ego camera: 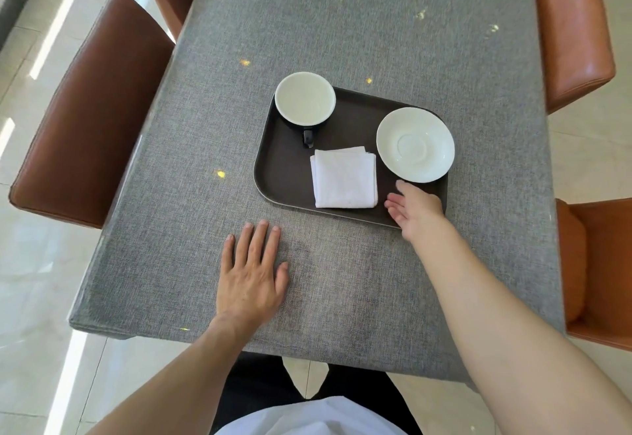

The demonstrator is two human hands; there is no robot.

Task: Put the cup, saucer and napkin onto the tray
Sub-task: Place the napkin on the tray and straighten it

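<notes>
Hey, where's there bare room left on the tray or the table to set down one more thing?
On the tray, only the strip left of the napkin, below the cup, is bare; the saucer side is crowded. The table beyond the tray is open.

The left hand (251,277) lies flat, palm down, fingers spread slightly and pointing forward, forearm bare. The right arm stretches further forward, its right hand (415,210) turned palm leftward, fingers loosely extended and parted, gripping nothing.
</notes>
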